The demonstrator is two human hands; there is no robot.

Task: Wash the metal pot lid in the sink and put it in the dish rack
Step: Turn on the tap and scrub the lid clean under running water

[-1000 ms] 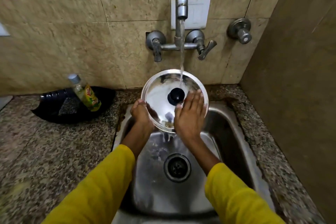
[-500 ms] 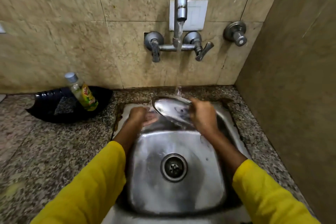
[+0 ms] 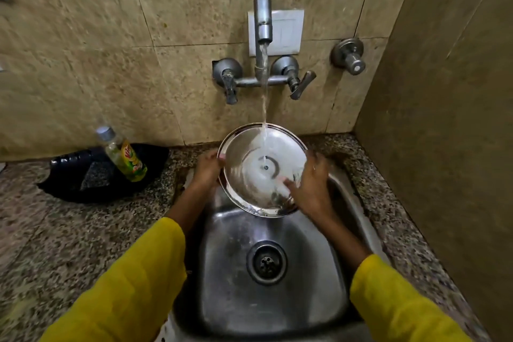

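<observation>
Lid: polished metal, mirror-glossy, wet; sink below lid: brushed steel, duller sheen, smudged; tap above lid: grey metal, satin, dulled; counter left of sink: speckled stone, smooth; wall behind tap: mottled beige tile, low gloss; bottle left of lid: clear plastic, glossy label; tray under bottle: black plastic, shiny; sleeves: yellow cloth, matt.

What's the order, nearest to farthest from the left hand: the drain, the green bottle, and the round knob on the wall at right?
From the left hand, in the head view:
1. Green bottle, on the counter to its left.
2. Drain, lower right in the sink; close to the bottle's distance.
3. Round knob, on the wall up right.
</observation>
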